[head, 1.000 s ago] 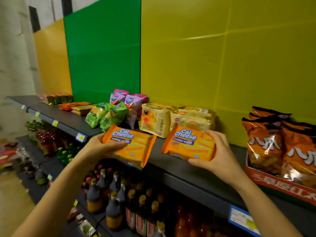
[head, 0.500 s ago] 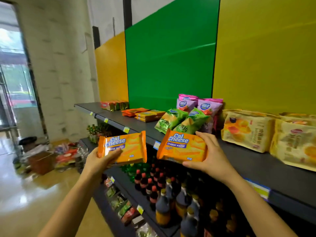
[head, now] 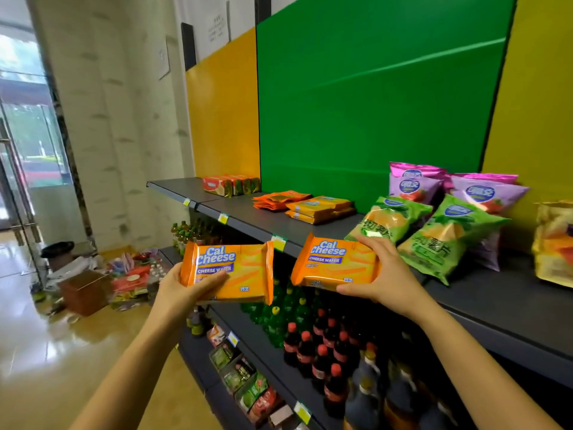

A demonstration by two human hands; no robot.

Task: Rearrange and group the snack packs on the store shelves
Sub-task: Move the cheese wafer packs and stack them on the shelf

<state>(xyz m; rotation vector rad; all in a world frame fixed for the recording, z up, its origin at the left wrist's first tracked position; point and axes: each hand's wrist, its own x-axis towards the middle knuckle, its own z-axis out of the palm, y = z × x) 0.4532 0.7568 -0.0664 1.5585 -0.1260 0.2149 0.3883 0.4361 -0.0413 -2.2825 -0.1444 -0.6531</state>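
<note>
My left hand (head: 183, 290) grips an orange Cal Cheese wafer pack (head: 235, 270) in the air, in front of the shelf's edge. My right hand (head: 381, 274) holds a second Cal Cheese wafer pack (head: 335, 262) just above the front of the dark top shelf (head: 496, 302). Farther back on that shelf lies a small stack of matching orange wafer packs (head: 319, 209). Beside my right hand stand green chip bags (head: 446, 237), with purple and pink bags (head: 486, 193) behind them.
Flat orange sachets (head: 279, 200) and a row of red-green boxes (head: 231, 185) lie farther left on the shelf. A yellow bag (head: 555, 243) sits at the right edge. Bottles (head: 322, 352) fill the lower shelves. Boxes and clutter (head: 90, 287) lie on the floor to the left.
My view and both hands have moved left along the shelf, carrying the two wafer packs. The stacked orange packs and far-left boxes are now nearer; the orange chip bags have left the view.
</note>
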